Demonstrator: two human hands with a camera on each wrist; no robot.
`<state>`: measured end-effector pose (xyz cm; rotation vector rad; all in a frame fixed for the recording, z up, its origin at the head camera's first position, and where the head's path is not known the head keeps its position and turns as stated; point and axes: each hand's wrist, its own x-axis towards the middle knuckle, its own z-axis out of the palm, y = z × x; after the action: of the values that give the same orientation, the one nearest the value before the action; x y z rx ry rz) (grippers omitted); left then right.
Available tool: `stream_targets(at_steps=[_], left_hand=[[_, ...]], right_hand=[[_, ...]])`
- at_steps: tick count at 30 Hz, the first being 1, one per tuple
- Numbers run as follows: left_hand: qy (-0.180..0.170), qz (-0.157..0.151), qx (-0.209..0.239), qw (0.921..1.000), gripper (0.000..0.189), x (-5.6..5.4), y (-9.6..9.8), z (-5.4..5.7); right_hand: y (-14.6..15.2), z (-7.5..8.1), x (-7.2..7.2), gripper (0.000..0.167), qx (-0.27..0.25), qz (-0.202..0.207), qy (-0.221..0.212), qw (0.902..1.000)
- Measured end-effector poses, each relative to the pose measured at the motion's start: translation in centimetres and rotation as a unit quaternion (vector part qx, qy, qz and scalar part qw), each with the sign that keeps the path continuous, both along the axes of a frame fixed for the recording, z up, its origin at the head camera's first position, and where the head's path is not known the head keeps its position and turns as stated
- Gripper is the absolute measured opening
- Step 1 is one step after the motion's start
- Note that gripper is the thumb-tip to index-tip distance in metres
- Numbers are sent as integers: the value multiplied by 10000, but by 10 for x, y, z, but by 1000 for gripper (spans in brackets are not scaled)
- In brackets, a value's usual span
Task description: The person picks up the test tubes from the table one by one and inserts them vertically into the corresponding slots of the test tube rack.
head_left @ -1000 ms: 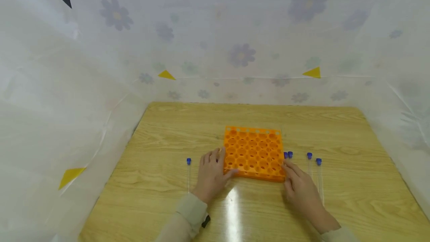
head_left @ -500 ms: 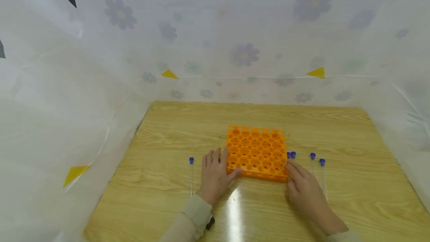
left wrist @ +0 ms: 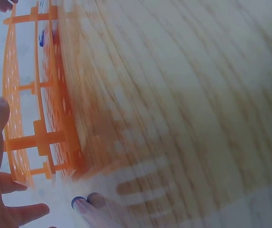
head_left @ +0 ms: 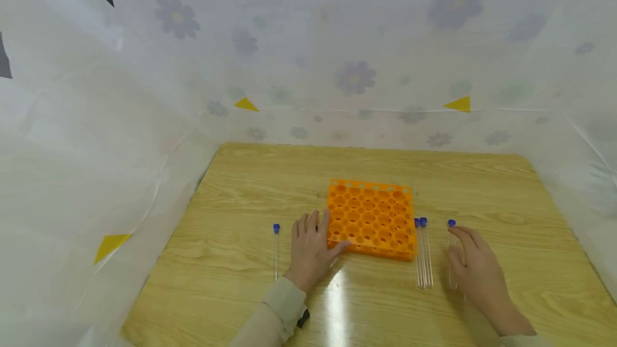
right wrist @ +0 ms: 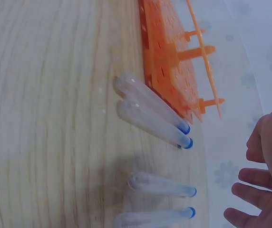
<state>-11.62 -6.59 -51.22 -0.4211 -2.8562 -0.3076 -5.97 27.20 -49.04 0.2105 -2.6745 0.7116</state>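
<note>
An orange test tube rack [head_left: 370,216] with rows of round holes lies on the table. My left hand [head_left: 310,253] rests against its left side, thumb along the front corner and fingers loosely extended. In the left wrist view its thumb [left wrist: 2,108] touches the rack's upper plate. My right hand [head_left: 479,277] hovers over the right-hand tubes, holding nothing, its index fingertip close to a blue-capped test tube [head_left: 451,223]. Another tube [right wrist: 157,216] shows in the right wrist view but is hidden under this hand in the head view.
Two clear test tubes [head_left: 424,261] with blue caps lie side by side along the rack's right edge. A single blue-capped tube [head_left: 276,250] lies left of my left hand. White flowered sheeting [head_left: 354,76] encloses the wooden table [head_left: 270,175] at the back and sides.
My right hand has left the rack's right front corner and moved right over the tubes, uncovering the pair beside the rack. My left hand has stayed at the rack.
</note>
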Motion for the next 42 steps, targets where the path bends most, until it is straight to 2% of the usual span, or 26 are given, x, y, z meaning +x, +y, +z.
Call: stream_targets(at_steps=[8, 14, 17, 19, 24, 27, 33, 42], left_hand=[[185, -32, 19, 9998, 90, 0, 0, 0], [242, -28, 14, 9997, 89, 0, 0, 0], [232, -24, 6, 9997, 89, 0, 0, 0], [137, -1, 18, 9999, 89, 0, 0, 1], [-152, 89, 53, 9998, 89, 2, 0, 2], [-217, 101, 51, 9997, 89, 2, 1, 3], [-217, 58, 91, 9997, 88, 2, 2, 6], [-143, 63, 55, 9999, 88, 2, 1, 3]], right_hand=[[20, -1, -1, 38, -10, -395, -398, 9984], [26, -8, 0, 38, 113, -605, -210, 9979], [28, -10, 1, 40, 145, -711, -581, 9957], [30, -11, 2, 42, 117, -757, -1039, 9916], [34, -10, -1, 51, 76, -744, -2139, 9740], [36, -13, -2, 55, 121, -634, -2446, 9675], [38, -18, -3, 59, 257, -534, -2720, 9605], [39, -23, -6, 61, 463, -540, -2757, 9586]])
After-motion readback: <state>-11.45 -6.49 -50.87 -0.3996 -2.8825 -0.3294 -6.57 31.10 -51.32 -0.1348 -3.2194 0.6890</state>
